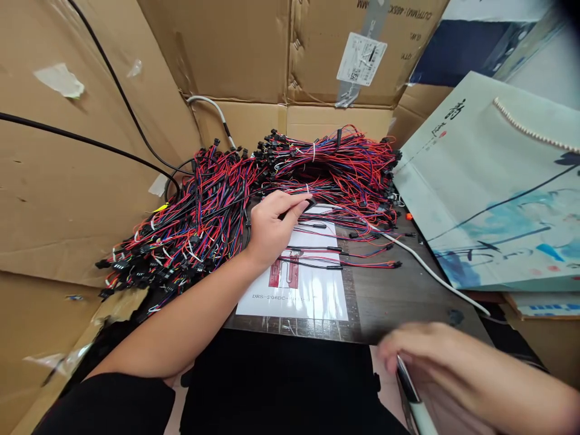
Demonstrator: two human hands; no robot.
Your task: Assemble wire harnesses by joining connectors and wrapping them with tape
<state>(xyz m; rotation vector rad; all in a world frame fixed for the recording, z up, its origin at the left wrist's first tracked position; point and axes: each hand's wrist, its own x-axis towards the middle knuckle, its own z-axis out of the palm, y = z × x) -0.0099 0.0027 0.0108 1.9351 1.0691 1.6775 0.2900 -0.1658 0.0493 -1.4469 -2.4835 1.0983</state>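
Note:
My left hand point(272, 225) reaches over the dark table and pinches a black connector point(309, 203) at the edge of a large heap of red, black and blue wire harnesses point(235, 193). Under the hand lies a white template sheet point(299, 284) with a few single wires point(344, 257) laid across it. My right hand point(435, 356) sits low at the near right, blurred, its fingers curled around a slim white and dark tool point(414, 399).
Cardboard box walls point(90, 181) close off the left and back. A pale paper bag point(493, 199) with a beaded handle leans at the right. A white cable point(430, 272) crosses the dark table point(394, 302). Black cables run along the left cardboard.

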